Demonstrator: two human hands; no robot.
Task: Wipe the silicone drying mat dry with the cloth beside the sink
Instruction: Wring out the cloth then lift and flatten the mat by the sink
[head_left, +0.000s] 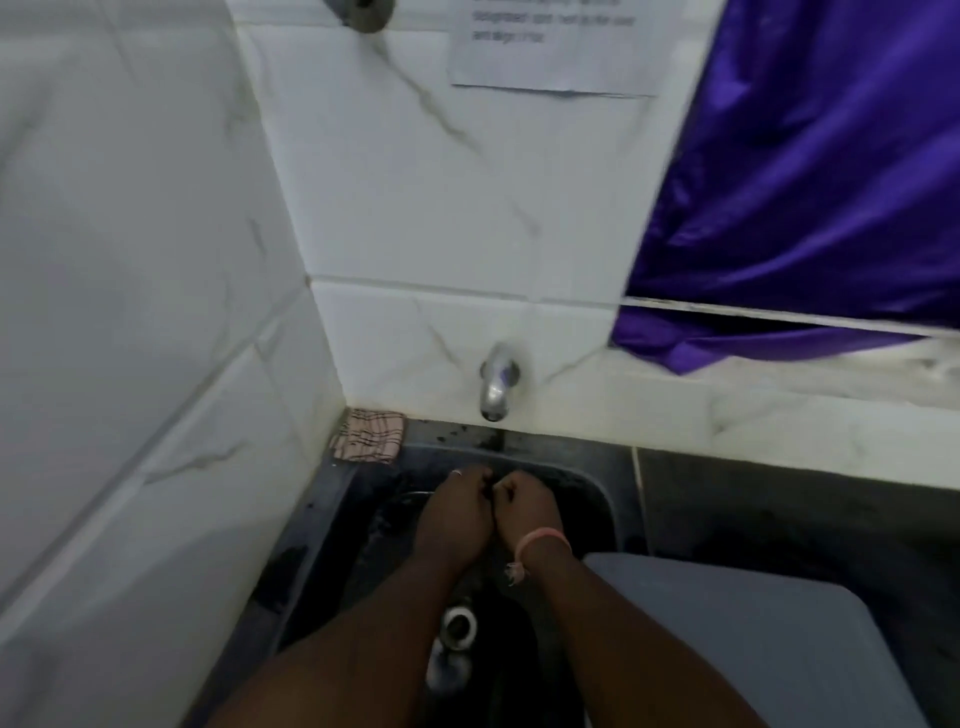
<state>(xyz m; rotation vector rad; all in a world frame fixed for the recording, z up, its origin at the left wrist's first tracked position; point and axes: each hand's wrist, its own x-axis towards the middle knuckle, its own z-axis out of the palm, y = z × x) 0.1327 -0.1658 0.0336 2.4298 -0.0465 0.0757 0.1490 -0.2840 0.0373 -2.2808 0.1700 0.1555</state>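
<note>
Both my hands are low in the dark metal sink (609, 501), below the tap (497, 385). My left hand (456, 508) and my right hand (525, 506) are curled into fists and touch knuckle to knuckle; I see nothing held in them. A pink checked cloth (369, 435) lies folded on the sink's far left corner, a short way beyond my left hand and apart from it. The grey silicone drying mat (753, 639) lies flat on the counter right of the sink, beside my right forearm.
White marble-look tiles close in the left side and the back. A purple curtain (805, 171) hangs at the upper right above a ledge. A paper notice (556, 47) is stuck on the back wall. The drain (458, 626) shows between my forearms.
</note>
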